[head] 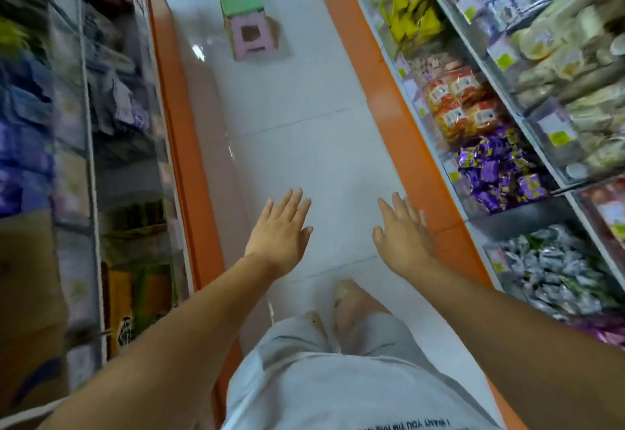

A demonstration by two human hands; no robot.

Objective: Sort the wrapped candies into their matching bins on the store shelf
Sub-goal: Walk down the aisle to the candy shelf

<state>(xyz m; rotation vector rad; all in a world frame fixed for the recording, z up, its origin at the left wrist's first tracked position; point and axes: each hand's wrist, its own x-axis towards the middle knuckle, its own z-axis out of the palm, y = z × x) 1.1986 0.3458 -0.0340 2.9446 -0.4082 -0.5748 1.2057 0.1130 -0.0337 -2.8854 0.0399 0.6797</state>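
I held the left hand (280,230) and the right hand (402,230) out flat over the floor (304,125), fingers straight, holding nothing. On the shelf (399,98) to my right, purple candies (500,172) and silver candies (554,274) lay in separate bins.

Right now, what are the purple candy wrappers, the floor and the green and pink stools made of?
Purple candy wrappers: probably metallised film, crinkled and glinting. Floor: glazed tile, glossy, with grout lines and light glare. Stools: likely moulded plastic, in flat pastel colours.
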